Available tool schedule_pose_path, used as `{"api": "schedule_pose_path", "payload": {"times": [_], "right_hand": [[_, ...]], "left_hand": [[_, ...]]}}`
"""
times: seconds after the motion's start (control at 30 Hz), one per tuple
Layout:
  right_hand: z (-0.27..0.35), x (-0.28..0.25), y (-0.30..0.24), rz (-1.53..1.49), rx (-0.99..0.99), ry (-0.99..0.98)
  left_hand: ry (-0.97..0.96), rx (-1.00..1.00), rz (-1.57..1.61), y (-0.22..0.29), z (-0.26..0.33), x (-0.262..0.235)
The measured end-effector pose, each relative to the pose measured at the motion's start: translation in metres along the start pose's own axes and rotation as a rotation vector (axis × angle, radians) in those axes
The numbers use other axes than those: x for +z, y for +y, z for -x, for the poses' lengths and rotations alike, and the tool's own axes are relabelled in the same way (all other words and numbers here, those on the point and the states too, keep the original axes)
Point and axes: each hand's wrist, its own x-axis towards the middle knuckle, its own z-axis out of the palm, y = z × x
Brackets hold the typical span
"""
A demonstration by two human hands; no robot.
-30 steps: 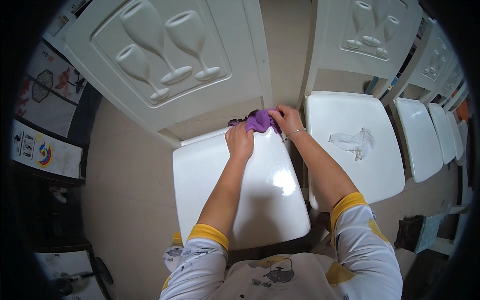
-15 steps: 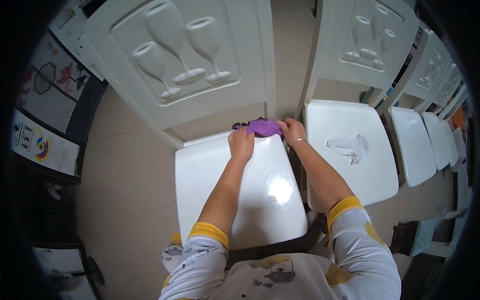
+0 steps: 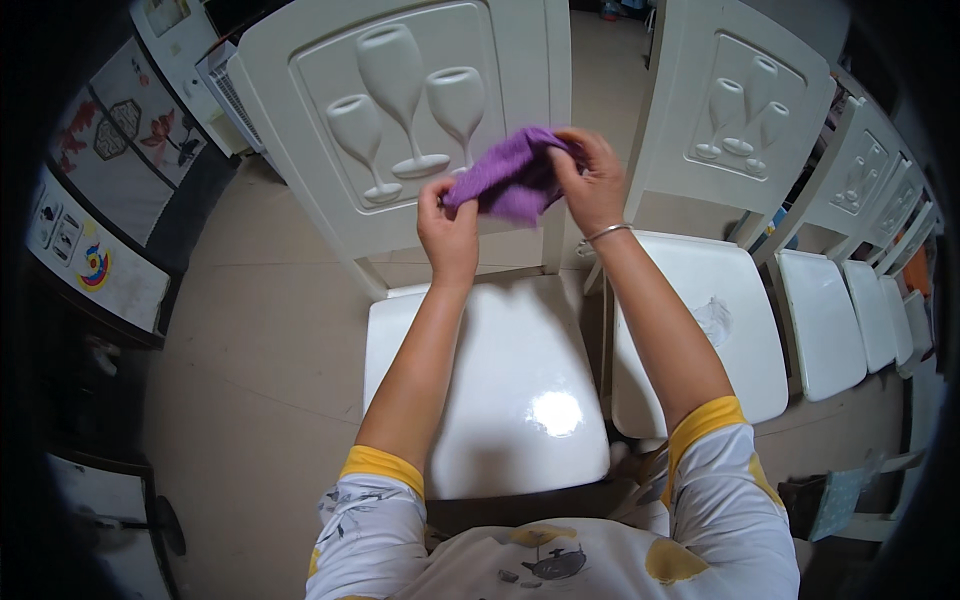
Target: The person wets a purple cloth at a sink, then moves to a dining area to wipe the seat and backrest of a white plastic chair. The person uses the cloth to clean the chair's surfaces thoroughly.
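A purple cloth [image 3: 510, 180] is stretched in the air between my two hands, in front of the carved backrest [image 3: 400, 110] of a white chair. My left hand [image 3: 448, 232] pinches the cloth's left end between thumb and fingers. The other end is gripped by my right hand [image 3: 592, 180], which wears a silver bangle [image 3: 608, 232] at the wrist. Below them lies the chair's glossy white seat [image 3: 500, 390], with the hands' shadow across it. The cloth is slightly blurred and hangs loosely in folds.
A second white chair [image 3: 735, 380] stands close on the right, with a crumpled white cloth [image 3: 713, 322] on its seat, partly behind my right forearm. More white chairs [image 3: 820, 320] line up beyond. Dark furniture with patterned covers [image 3: 130, 150] is along the left. Tiled floor [image 3: 250, 350] lies between.
Both hands have lifted the purple cloth from the rear edge of the seat up before the backrest, spreading it between them. The view has shifted a little.
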Motion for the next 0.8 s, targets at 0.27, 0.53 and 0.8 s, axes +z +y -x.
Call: {"api": "schedule_pose_path", "payload": {"times": [0.27,0.53,0.8], "right_hand": [[0.123,-0.009,0.058,0.32,-0.129,-0.368],[0.019,-0.004,0.005,0.158,-0.08,0.041],[-0.025,-0.016,0.016,0.274,0.034,0.002]], "left_hand": [[-0.343,0.158,-0.576,-0.07,0.066,-0.044],[-0.204,0.184,-0.366,0.009,0.01,-0.023],[-0.367,0.298,-0.451,0.032,-0.048,-0.02]]}}
